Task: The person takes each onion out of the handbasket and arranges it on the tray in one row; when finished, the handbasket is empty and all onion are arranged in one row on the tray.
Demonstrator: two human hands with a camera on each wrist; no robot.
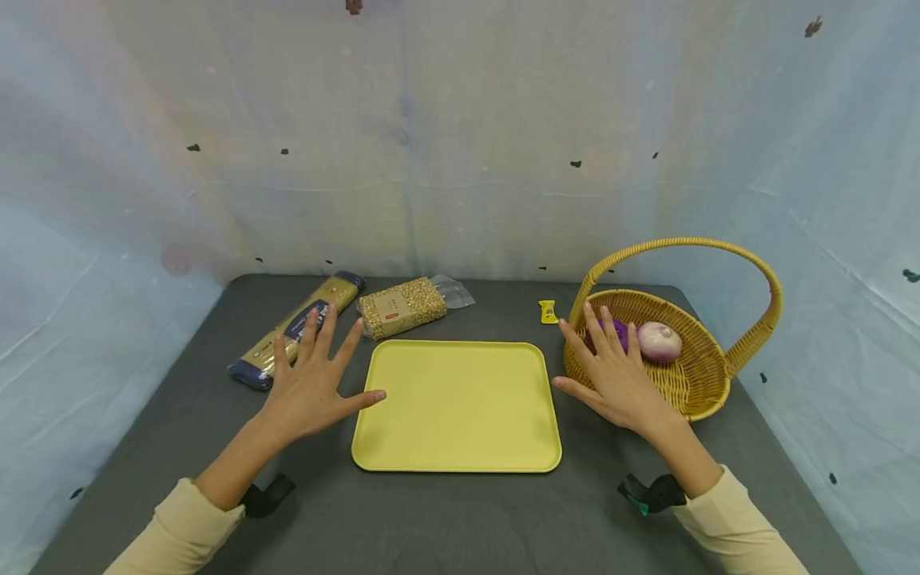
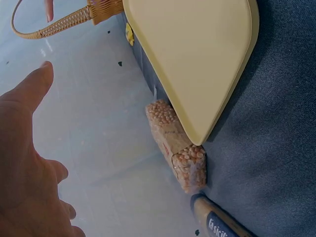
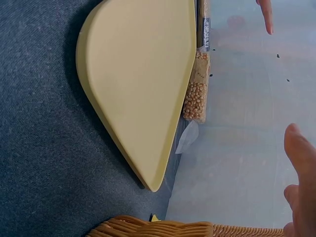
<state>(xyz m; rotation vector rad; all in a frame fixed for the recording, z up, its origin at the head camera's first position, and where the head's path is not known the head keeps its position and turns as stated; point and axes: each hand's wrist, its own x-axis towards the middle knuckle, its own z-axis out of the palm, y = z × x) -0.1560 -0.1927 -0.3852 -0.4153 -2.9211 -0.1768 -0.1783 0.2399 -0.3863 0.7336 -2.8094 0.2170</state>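
Note:
My left hand (image 1: 307, 398) hovers with fingers spread, between a long gold and dark-blue packet (image 1: 269, 349), its contents unclear, and a yellow tray (image 1: 456, 407). My right hand (image 1: 620, 383), fingers also spread, hangs over the left side of a wicker basket (image 1: 700, 375). Inside that basket lie a purple-and-white onion (image 1: 660, 342) and a purple item (image 1: 621, 331), partly hidden by my fingers. Behind the tray rests a clear bag of corn kernels (image 1: 402, 307). In the left wrist view the bag of kernels (image 2: 170, 143) lies along the tray's edge. Neither hand holds anything.
A small yellow wrapped piece (image 1: 549, 311) lies on the dark table (image 1: 460, 527), left of the basket. The basket's tall arched handle (image 1: 683, 242) stands upright. Pale hanging sheets (image 1: 460, 160) enclose the back and sides.

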